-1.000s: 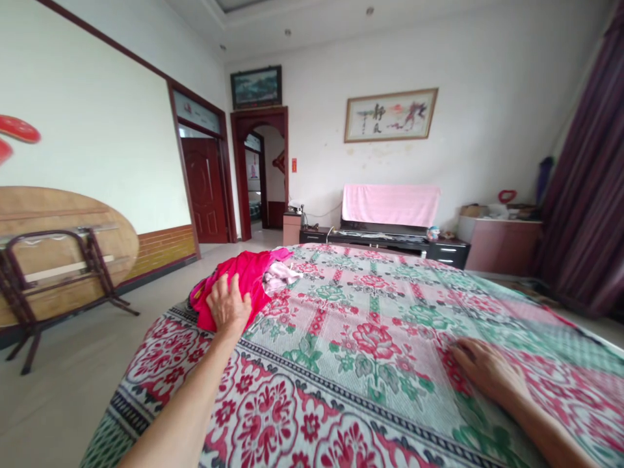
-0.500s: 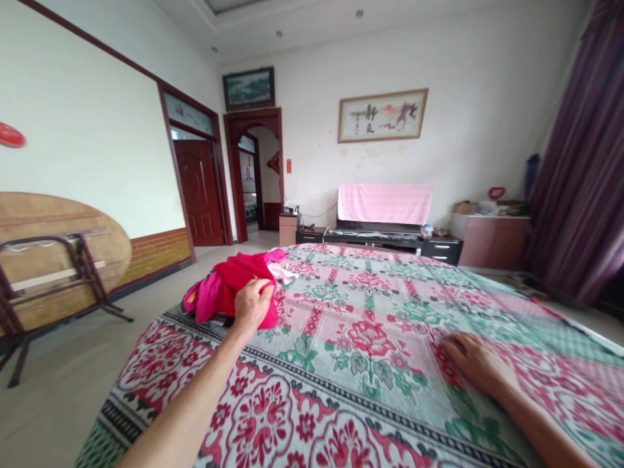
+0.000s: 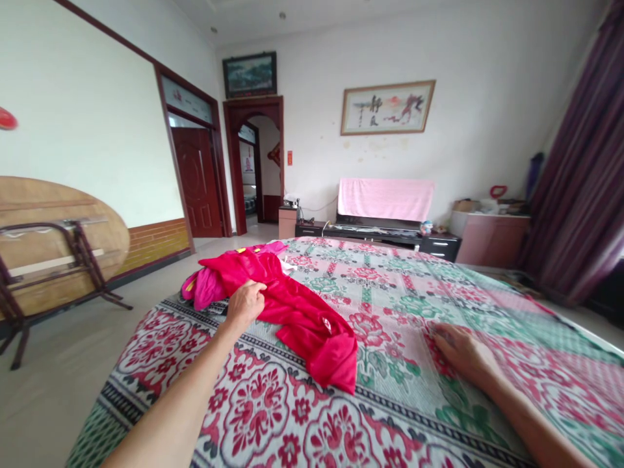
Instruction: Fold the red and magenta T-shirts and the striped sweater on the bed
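My left hand [image 3: 246,303] is closed in a pinch on a red garment [image 3: 302,315] that lies stretched across the flowered bedspread [image 3: 370,396], its loose end trailing toward me. A pink garment [image 3: 201,290] and a pale one lie bunched behind it near the bed's left edge. My right hand [image 3: 461,354] rests flat on the bedspread at the right, fingers spread, holding nothing.
A folded round wooden table [image 3: 53,240] leans on the left wall. Beyond the bed stand a low dark cabinet with a pink cloth [image 3: 387,198] over it and a pinkish chest [image 3: 490,237]. Dark curtains [image 3: 582,175] hang at the right. Bare floor lies left of the bed.
My left hand gripped the red garment in the pile and pulled it out toward me, so it now lies spread over the bedspread. My right hand stayed flat in place.
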The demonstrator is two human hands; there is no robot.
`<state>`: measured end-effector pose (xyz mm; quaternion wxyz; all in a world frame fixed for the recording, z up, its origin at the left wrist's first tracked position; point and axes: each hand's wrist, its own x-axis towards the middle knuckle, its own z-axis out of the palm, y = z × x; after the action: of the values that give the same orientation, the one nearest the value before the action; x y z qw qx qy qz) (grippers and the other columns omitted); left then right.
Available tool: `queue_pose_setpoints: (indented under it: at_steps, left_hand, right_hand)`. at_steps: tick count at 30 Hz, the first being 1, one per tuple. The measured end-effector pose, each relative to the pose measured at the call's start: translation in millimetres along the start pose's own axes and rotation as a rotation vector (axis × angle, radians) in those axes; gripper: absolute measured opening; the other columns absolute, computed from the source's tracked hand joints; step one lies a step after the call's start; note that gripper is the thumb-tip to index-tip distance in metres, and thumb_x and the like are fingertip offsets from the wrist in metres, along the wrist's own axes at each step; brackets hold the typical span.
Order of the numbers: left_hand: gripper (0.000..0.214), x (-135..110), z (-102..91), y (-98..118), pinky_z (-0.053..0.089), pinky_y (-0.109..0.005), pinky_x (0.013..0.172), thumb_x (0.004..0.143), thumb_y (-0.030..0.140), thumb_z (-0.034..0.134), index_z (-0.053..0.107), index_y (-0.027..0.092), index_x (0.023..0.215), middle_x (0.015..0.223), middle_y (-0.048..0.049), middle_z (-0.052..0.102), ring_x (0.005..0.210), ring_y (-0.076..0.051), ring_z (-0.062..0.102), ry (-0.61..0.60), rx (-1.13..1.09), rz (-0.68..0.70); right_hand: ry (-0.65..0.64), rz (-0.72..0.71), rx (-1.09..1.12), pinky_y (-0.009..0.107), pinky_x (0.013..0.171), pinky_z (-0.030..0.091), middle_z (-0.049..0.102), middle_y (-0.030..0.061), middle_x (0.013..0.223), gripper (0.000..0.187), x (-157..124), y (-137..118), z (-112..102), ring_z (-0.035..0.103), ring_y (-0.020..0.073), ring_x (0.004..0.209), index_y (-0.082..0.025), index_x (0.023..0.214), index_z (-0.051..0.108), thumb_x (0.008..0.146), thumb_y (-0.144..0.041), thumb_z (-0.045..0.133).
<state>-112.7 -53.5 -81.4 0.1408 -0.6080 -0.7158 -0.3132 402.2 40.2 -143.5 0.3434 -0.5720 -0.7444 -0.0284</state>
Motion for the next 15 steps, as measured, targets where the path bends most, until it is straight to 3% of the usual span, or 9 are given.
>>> queue_pose_setpoints:
  at_steps: [4, 7, 10, 13, 15]
  left_hand:
    - [0.041, -11.7, 19.7, -30.4, 0.044, -0.028, 0.094, 0.071, 0.006, 0.044, 0.071, 0.015, 0.1, 0.106, -0.0085, 0.068, 0.1, -0.02, 0.062, -0.146, 0.078, -0.004]
    - [0.046, -12.8, 29.8, -40.9, 0.041, -0.029, 0.099, 0.069, 0.003, 0.044, 0.071, 0.016, 0.103, 0.111, -0.0084, 0.067, 0.104, -0.021, 0.06, -0.219, 0.079, 0.025]
    - [0.052, -7.5, 31.9, -49.2, 0.04, -0.028, 0.1, 0.065, 0.001, 0.044, 0.069, 0.015, 0.109, 0.118, -0.0087, 0.064, 0.107, -0.02, 0.06, -0.291, 0.042, 0.061]
    - [0.054, -3.2, 29.8, -54.7, 0.039, -0.024, 0.101, 0.063, 0.001, 0.045, 0.068, 0.014, 0.11, 0.121, -0.0077, 0.063, 0.109, -0.017, 0.059, -0.346, -0.007, 0.085]
    - [0.05, -2.8, 28.3, -54.3, 0.04, -0.024, 0.101, 0.064, 0.003, 0.045, 0.07, 0.016, 0.105, 0.117, -0.0059, 0.065, 0.108, -0.017, 0.059, -0.341, -0.022, 0.075]
  right_hand:
    - [-0.14, -0.136, 0.186, 0.038, 0.081, 0.052, 0.07, 0.009, 0.103, 0.038, -4.7, -63.8, -2.4, 0.066, 0.0244, 0.091, -0.021, 0.103, 0.066, 0.08, -0.046, 0.051]
    - [-0.315, -0.276, 0.337, 0.033, 0.074, 0.054, 0.07, 0.0083, 0.098, 0.04, -18.2, -129.8, -10.7, 0.066, 0.0203, 0.086, -0.02, 0.113, 0.061, 0.086, -0.047, 0.048]
    - [-0.475, -0.407, 0.348, 0.032, 0.074, 0.053, 0.069, 0.0089, 0.099, 0.048, -37.2, -182.7, -18.6, 0.065, 0.0193, 0.085, -0.02, 0.127, 0.052, 0.087, -0.047, 0.047]
    - [-0.427, -0.494, 0.24, 0.038, 0.085, 0.049, 0.062, 0.0131, 0.115, 0.06, -53.0, -207.8, -17.2, 0.061, 0.0249, 0.099, -0.02, 0.134, 0.046, 0.08, -0.043, 0.059]
    - [-0.396, -0.502, 0.183, 0.036, 0.084, 0.048, 0.063, 0.0113, 0.108, 0.046, -57.6, -211.9, -10.9, 0.061, 0.0236, 0.095, -0.021, 0.125, 0.055, 0.08, -0.033, 0.056]
